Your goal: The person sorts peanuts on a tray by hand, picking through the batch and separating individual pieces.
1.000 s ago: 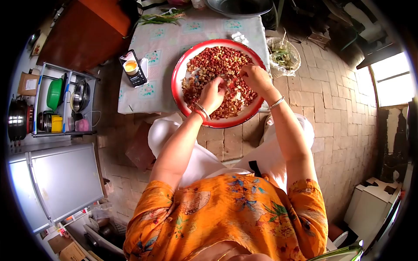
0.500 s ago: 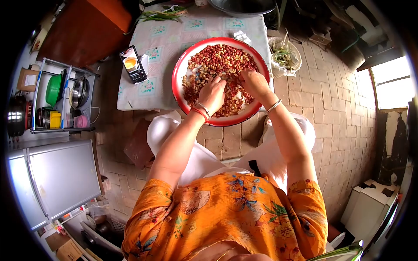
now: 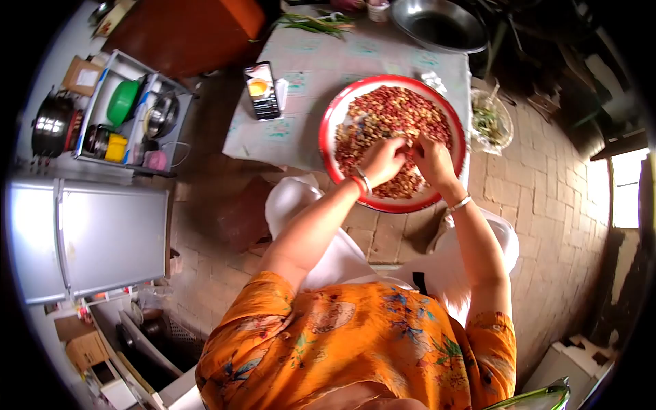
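Observation:
A round white enamel tray with a red rim (image 3: pixel 326 140) holds a spread of small red and tan kernels (image 3: pixel 396 109), which look like peanuts. Above its near part, my left hand (image 3: pixel 383 161) has its fingers curled together in a pinch. My right hand (image 3: pixel 434 161) is pinched too, its fingertips close to those of the left. Whatever lies between the fingers is too small to make out. A bare patch of white tray shows below the hands.
A phone (image 3: pixel 262 90) is propped up on the cloth-covered table (image 3: pixel 273 140), left of the tray. Green stalks (image 3: pixel 316 24) and a dark metal basin (image 3: pixel 439 27) are at the far side. A lined basket (image 3: pixel 493 123) stands on the right floor; a fridge (image 3: pixel 113 236) is at left.
The view has turned, so the table and tray appear farther right and slightly lower. My hands stay over the tray, their fingertips now nearer each other.

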Demonstrator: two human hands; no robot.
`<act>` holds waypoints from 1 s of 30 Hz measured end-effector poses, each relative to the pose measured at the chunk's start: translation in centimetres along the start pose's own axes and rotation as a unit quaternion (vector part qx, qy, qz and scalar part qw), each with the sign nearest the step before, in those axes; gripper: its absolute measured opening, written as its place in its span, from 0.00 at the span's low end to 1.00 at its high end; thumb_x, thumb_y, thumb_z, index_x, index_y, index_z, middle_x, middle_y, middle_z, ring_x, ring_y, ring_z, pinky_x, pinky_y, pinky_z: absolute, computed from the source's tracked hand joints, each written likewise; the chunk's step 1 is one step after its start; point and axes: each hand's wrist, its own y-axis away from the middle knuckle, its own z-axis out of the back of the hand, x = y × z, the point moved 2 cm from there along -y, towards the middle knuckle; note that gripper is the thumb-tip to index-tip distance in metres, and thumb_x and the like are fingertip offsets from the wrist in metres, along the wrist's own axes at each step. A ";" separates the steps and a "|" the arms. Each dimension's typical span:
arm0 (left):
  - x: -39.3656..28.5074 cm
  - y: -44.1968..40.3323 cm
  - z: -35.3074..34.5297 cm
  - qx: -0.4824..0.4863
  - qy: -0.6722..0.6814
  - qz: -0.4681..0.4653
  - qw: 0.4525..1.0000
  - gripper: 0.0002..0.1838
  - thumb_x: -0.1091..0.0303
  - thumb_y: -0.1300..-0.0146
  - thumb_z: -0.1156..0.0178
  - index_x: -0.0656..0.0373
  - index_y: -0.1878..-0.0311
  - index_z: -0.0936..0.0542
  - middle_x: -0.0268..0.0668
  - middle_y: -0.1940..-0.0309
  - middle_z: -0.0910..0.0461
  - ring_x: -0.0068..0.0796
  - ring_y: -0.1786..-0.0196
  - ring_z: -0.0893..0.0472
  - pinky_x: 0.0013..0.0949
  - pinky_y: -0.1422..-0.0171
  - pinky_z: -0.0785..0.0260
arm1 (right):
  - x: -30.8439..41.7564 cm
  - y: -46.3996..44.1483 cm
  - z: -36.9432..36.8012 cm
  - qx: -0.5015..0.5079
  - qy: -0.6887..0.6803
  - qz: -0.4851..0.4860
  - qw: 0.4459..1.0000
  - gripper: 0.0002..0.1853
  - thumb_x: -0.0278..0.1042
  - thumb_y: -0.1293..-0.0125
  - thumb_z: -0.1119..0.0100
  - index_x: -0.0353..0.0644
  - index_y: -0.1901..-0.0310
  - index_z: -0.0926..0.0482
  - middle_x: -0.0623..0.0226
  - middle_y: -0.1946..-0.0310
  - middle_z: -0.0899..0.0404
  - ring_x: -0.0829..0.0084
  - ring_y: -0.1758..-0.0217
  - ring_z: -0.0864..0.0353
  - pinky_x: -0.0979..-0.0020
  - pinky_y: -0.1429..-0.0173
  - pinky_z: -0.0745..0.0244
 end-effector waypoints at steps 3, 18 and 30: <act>1.1 -0.3 -0.6 -0.008 0.113 -0.005 0.994 0.10 0.77 0.41 0.46 0.67 0.57 0.20 0.42 0.65 0.15 0.27 0.60 0.17 0.33 0.53 0.27 | 0.3 0.1 -0.9 -0.012 -0.008 0.015 1.000 0.05 0.27 0.42 0.43 0.40 0.64 0.22 0.51 0.74 0.19 0.47 0.68 0.19 0.52 0.65 0.25; 0.2 0.0 -2.2 -0.040 0.066 0.027 0.997 0.12 0.70 0.35 0.42 0.63 0.51 0.22 0.45 0.61 0.16 0.36 0.60 0.16 0.36 0.56 0.25 | -0.9 0.2 -1.0 -0.120 -0.101 -0.020 0.987 0.05 0.22 0.36 0.48 0.34 0.63 0.22 0.52 0.77 0.20 0.66 0.78 0.18 0.65 0.73 0.26; 2.1 -1.3 -1.1 -0.103 0.012 -0.013 0.994 0.09 0.77 0.39 0.42 0.65 0.55 0.21 0.42 0.63 0.17 0.35 0.60 0.17 0.34 0.52 0.26 | -3.5 -0.4 4.0 -0.019 0.098 -0.085 0.991 0.07 0.31 0.40 0.47 0.45 0.67 0.19 0.58 0.66 0.18 0.53 0.61 0.18 0.56 0.56 0.23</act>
